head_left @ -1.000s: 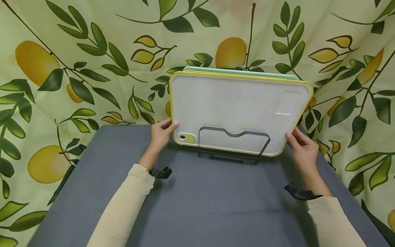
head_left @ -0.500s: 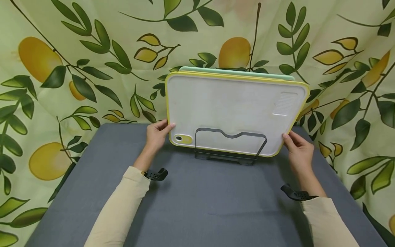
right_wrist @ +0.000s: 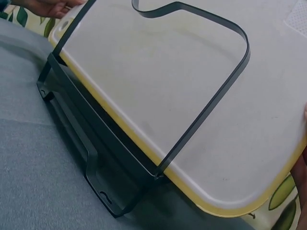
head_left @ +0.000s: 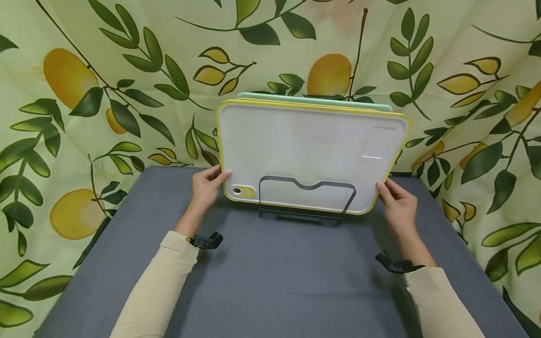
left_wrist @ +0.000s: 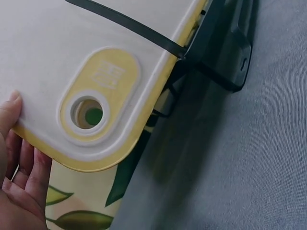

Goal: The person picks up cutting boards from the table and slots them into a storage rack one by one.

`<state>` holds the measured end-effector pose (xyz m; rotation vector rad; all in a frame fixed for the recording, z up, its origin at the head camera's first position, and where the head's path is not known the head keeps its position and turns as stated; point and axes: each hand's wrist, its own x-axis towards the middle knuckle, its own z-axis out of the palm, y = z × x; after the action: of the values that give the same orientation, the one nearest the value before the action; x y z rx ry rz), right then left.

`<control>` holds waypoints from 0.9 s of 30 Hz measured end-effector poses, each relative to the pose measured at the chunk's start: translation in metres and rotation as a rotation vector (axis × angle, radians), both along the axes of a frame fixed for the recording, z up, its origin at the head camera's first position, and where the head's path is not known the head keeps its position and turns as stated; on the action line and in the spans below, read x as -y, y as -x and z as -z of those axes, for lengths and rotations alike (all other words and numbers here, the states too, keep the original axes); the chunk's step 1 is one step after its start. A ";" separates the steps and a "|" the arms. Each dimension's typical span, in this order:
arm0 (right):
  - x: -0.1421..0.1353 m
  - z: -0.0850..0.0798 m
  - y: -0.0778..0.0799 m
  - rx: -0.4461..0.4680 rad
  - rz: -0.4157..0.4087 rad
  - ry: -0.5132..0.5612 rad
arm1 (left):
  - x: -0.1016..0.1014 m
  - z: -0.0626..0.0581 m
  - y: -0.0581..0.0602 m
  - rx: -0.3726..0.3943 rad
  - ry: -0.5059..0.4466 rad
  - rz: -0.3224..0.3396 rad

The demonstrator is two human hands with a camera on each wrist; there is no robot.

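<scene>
A white cutting board (head_left: 296, 145) with a yellow rim stands on its long edge in a dark metal rack (head_left: 300, 216), leaning back a little. My left hand (head_left: 205, 188) pinches its lower left edge, thumb on the front face and fingers behind. On the opposite side, my right hand (head_left: 398, 206) grips the lower right edge the same way. Behind it, the top edge of a mint green board (head_left: 313, 101) shows; the rest is hidden. In the left wrist view, a yellow oval with a round hole (left_wrist: 88, 113) marks the corner near the left hand. The rack's front wire (right_wrist: 216, 98) crosses the board's face.
The rack stands toward the back of a table with a grey cloth (head_left: 291, 281). A curtain (head_left: 262, 56) printed with leaves and orange fruit hangs behind and at both sides. Black straps (head_left: 205, 241) circle both wrists.
The head view has shifted a little, so the rack, boards and hands appear further left. Both hands keep their hold on the white board, which stays in the rack.
</scene>
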<state>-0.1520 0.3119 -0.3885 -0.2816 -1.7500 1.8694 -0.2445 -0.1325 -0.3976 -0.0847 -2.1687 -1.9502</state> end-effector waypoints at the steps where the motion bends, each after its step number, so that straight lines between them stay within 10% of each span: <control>1: 0.001 0.000 0.001 -0.008 -0.006 -0.003 | 0.002 0.000 0.000 -0.002 0.011 -0.005; 27: 0.019 0.005 0.027 -0.047 -0.075 -0.043 | 0.024 -0.004 0.012 0.066 -0.057 0.001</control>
<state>-0.1791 0.2932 -0.3936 -0.1569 -1.7891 1.8722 -0.2569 -0.1568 -0.3940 -0.0130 -2.1519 -2.0413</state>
